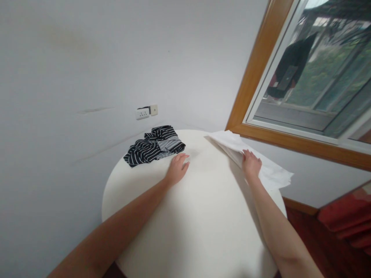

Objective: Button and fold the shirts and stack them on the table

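My left hand (177,169) rests over the table with its fingers stretched out and apart, holding nothing. Just beyond its fingertips lies a crumpled black garment with white stripes (145,151), which also shows a grey patch. On the right side, my right hand (251,166) is closed on the near edge of a folded white sheet (274,173). I cannot tell whether this sheet is cloth or paper. It slopes across the table's right edge, and part of it hangs past the rim.
Both hands are over a round white table (199,216) that stands against a pale wall (87,69). A socket (142,113) is on the wall behind the striped garment. A wood-framed window (261,50) rises at the right, with a red curtain (348,216) below it.
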{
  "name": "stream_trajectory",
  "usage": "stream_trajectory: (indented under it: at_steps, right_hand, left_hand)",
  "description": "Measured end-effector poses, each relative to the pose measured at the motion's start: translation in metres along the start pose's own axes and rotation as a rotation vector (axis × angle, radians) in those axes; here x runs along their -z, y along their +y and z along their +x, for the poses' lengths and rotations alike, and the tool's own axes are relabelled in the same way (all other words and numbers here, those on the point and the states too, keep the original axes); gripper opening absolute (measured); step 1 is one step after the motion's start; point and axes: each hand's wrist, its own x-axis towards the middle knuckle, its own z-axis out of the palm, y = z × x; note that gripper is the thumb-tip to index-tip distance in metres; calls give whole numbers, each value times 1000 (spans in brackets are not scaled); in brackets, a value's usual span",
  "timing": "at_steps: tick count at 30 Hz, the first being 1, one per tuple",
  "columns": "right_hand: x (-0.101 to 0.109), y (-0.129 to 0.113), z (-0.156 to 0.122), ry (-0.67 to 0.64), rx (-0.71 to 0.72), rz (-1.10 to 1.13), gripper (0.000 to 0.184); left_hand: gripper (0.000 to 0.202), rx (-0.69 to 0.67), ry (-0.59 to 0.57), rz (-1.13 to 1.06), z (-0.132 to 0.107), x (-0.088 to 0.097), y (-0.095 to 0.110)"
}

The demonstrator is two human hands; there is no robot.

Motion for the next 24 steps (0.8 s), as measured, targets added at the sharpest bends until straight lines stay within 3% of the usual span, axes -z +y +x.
stream_trajectory:
  at_steps: [5,9,15,20,24]
  right_hand:
    - [29,-2,4,97,98,99,41]
    - [51,-5,4,28,176,142,41]
    - [82,3,2,-475,482,324,34]
    - [113,10,-4,-820,460,441,38]
    - [131,13,-9,-1091,479,442,41]
  left_hand:
    - [31,-6,21,-35,1,-1,-1]
    - [31,0,38,-51,1,-1,-3]
    - [34,28,50,-50,2,1,-2]
    - [35,12,51,-43,3,3,1]
    - [36,-36,-11,-33,5,6,4]
